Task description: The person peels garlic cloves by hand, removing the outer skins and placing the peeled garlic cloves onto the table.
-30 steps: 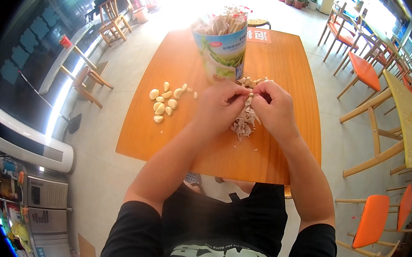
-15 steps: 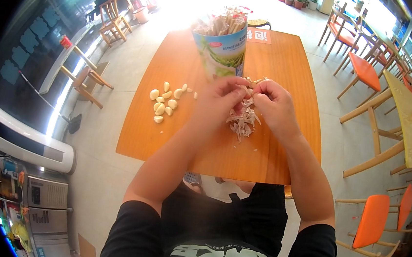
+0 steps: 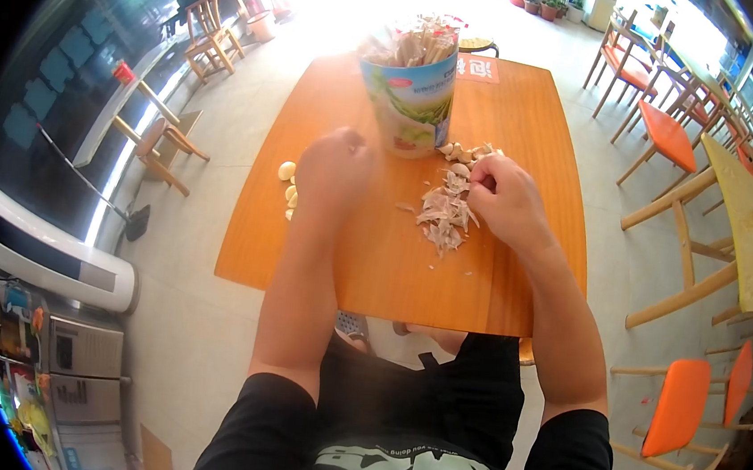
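My left hand (image 3: 337,173), smeared by motion, is above the left part of the table, over the peeled garlic cloves (image 3: 287,172). It hides most of them, and its fingers are too blurred to read. At the right, my right hand (image 3: 512,202) has its fingers curled together beside a heap of papery garlic skins (image 3: 446,212); whatever is between the fingertips is hidden. Unpeeled garlic cloves (image 3: 464,153) lie just beyond the skins, close to the fingertips.
A blue and green printed bucket (image 3: 410,104) full of paper-wrapped sticks stands toward the back of the wooden table (image 3: 399,282). A red printed card (image 3: 479,68) lies behind it. Chairs with orange seats (image 3: 667,135) stand at the right.
My left hand has moved left, away from my right hand, and now covers much of the peeled cloves. My right hand stays near the skins, and more unpeeled garlic shows.
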Demonstrator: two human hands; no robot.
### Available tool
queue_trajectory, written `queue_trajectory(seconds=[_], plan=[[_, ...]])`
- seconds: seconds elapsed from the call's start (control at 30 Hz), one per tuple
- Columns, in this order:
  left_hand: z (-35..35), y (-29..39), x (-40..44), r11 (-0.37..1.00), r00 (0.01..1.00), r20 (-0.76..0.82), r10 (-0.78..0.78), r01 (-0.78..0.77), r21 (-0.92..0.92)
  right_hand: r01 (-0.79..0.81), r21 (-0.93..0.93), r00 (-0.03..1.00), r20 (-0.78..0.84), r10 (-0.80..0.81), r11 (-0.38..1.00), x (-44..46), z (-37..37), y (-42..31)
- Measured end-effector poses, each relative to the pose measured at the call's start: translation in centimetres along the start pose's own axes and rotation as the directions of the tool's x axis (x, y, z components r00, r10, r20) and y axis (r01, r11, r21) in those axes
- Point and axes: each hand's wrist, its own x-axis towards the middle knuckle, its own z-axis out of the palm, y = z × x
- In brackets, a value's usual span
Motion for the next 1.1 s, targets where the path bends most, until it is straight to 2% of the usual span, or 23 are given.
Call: queue_trajectory(seconds=[0.03,0.07,0.13,0.17,0.27,0.33,0.37,0.43,0.47,0.53,0.63,0.73,0.87,0.97,1.03,1.07,1.1], plan=[[-0.2,-0.3,0.2,0.981,0.995,0.091,-0.043,0.025,0.192,-0.026,0.035,1.000,-0.001,0.026,0.999,0.1,0.0,0.4],[-0.4,-0.4,0.2,0.981,0.995,0.087,-0.046,0.028,0.191,-0.022,0.034,1.000,0.001,0.022,0.999,0.2,0.0,0.8],[-1.4,0.0,0.2,0.934,0.964,0.232,-0.131,0.042,0.354,0.035,0.018,0.995,-0.094,-0.033,0.999,0.5,-0.1,1.0],[-1.4,-0.1,0.2,0.935,0.964,0.229,-0.131,0.043,0.353,0.038,0.018,0.995,-0.094,-0.036,0.999,0.5,0.0,0.9],[-0.3,-0.9,0.0,0.964,0.986,0.141,-0.083,0.043,0.263,0.097,0.110,0.995,-0.030,-0.094,0.989,-0.2,0.0,-0.6],[1.0,-0.5,-0.4,0.986,0.985,0.062,0.159,-0.162,0.039,0.184,0.003,0.977,0.108,-0.184,0.983,-0.9,0.0,-2.1],[1.5,-0.3,-0.7,0.986,0.986,0.063,0.157,-0.159,0.039,0.185,0.003,0.977,0.110,-0.184,0.983,-0.9,0.1,-2.0],[1.9,0.7,-1.4,0.925,0.941,0.118,0.317,-0.280,-0.256,0.318,-0.044,0.931,0.205,-0.303,0.947,-0.9,0.1,-1.5],[1.8,1.1,-1.7,0.926,0.941,0.120,0.316,-0.279,-0.255,0.317,-0.043,0.931,0.206,-0.302,0.947,-0.9,-0.2,-1.2],[1.5,1.7,-2.2,0.924,0.880,0.316,0.353,-0.277,-0.263,0.297,-0.057,0.926,0.259,-0.273,0.953,-0.7,-0.9,-0.5],[2.1,1.7,-2.3,0.922,0.845,0.369,0.387,-0.348,-0.170,0.301,-0.138,0.932,0.250,-0.261,0.943,-0.4,-1.1,0.2],[2.6,1.8,-2.4,0.903,0.807,0.411,0.424,-0.409,-0.128,0.277,-0.132,0.946,0.210,-0.246,0.952,-0.5,-1.1,-0.5],[2.9,2.1,-2.6,0.894,0.791,0.422,0.444,-0.421,-0.150,0.269,-0.121,0.953,0.178,-0.245,0.956,-0.4,-0.8,-0.3],[3.1,2.5,-2.8,0.906,0.820,0.394,0.415,-0.410,-0.102,0.208,-0.118,0.972,0.137,-0.192,0.971,-0.5,-0.8,-0.5],[2.7,2.9,-2.9,0.922,0.856,0.463,0.232,-0.041,-0.386,0.195,-0.111,0.981,0.046,-0.191,0.975,-0.3,-0.6,-0.4],[2.6,3.0,-2.9,0.922,0.855,0.464,0.232,-0.042,-0.385,0.194,-0.110,0.981,0.044,-0.190,0.975,-0.2,-0.5,-0.5],[2.7,3.1,-3.0,0.844,0.849,0.472,0.237,0.061,-0.533,0.209,-0.066,0.978,0.008,-0.209,0.976,-0.2,-0.5,-0.5]])
